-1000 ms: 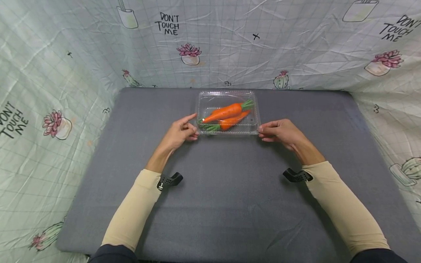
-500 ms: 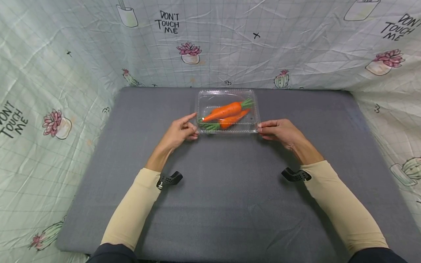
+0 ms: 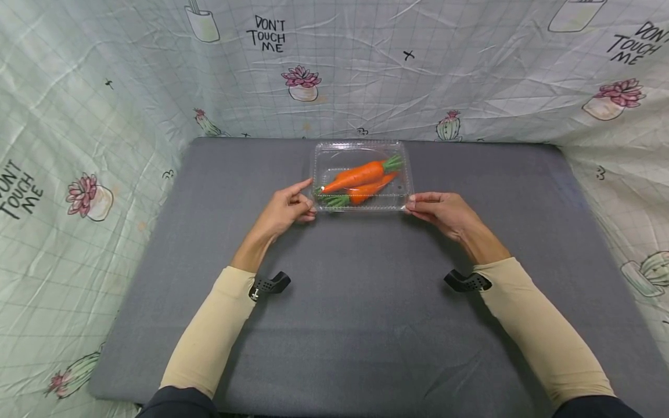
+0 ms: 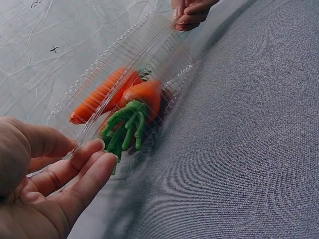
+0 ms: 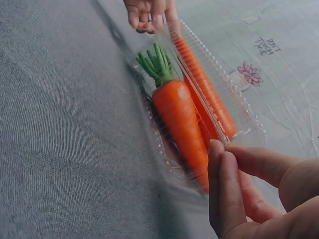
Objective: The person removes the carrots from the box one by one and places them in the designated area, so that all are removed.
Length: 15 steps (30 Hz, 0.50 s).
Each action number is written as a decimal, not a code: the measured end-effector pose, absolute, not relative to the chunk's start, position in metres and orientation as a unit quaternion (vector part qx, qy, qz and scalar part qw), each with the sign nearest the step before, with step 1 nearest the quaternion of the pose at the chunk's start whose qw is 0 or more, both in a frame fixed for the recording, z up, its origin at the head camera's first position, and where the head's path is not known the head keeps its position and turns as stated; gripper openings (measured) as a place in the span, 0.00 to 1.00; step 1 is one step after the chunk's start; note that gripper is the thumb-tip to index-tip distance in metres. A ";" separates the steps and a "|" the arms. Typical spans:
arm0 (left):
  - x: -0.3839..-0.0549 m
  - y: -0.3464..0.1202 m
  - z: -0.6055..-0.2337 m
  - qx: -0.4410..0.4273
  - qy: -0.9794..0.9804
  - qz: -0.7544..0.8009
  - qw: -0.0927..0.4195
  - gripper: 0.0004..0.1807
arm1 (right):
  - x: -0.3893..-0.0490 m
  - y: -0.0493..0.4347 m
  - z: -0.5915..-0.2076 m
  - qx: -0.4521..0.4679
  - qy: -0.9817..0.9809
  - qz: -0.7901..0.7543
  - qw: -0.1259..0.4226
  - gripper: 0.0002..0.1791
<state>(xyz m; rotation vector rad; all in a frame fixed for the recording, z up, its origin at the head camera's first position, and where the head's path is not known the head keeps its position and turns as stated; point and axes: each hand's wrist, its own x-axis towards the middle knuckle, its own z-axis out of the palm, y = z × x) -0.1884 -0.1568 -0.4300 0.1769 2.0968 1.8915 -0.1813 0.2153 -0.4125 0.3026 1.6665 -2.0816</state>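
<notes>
A clear plastic clamshell box (image 3: pixel 360 208) lies near the far edge of the table, its lid down over the base. Inside are orange carrots with green tops, at least two of them: an upper carrot (image 3: pixel 362 176) across a lower carrot (image 3: pixel 372 189), pointing opposite ways. My left hand (image 3: pixel 284 210) pinches the rim at the box's front left corner, index finger stretched along the side in the head view. At the front right corner, my right hand (image 3: pixel 445 212) pinches the rim between thumb and fingers. Both wrist views show the fingertips meeting on the thin edge.
A grey cloth-covered table (image 3: pixel 355 302) spreads around the box and under both forearms. Behind it and at both sides hangs a pale curtain (image 3: pixel 360 75) printed with cacti and lettering. Each wrist carries a black strap mount.
My right hand has slid slightly left onto the front right corner, its fingers closer together. The left hand stays in place, and the carrots lie as before.
</notes>
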 end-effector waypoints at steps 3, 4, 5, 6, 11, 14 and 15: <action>-0.189 -0.157 -0.429 0.058 0.730 0.663 0.157 0.34 | -0.181 0.215 -0.412 0.115 0.601 -0.760 0.219 0.07; -0.189 -0.157 -0.429 0.058 0.729 0.663 0.158 0.34 | -0.181 0.214 -0.412 0.115 0.601 -0.760 0.217 0.06; -0.189 -0.157 -0.429 0.057 0.729 0.664 0.160 0.34 | -0.181 0.214 -0.412 0.117 0.602 -0.761 0.214 0.06; -0.189 -0.157 -0.429 0.057 0.729 0.662 0.161 0.34 | -0.181 0.213 -0.412 0.118 0.603 -0.760 0.212 0.05; -0.188 -0.157 -0.427 0.057 0.734 0.656 0.164 0.34 | -0.181 0.212 -0.413 0.124 0.591 -0.769 0.212 0.04; -0.189 -0.157 -0.426 0.057 0.737 0.653 0.164 0.34 | -0.182 0.212 -0.413 0.130 0.577 -0.777 0.215 0.05; -0.189 -0.158 -0.426 0.057 0.738 0.652 0.164 0.34 | -0.182 0.212 -0.412 0.135 0.572 -0.780 0.215 0.06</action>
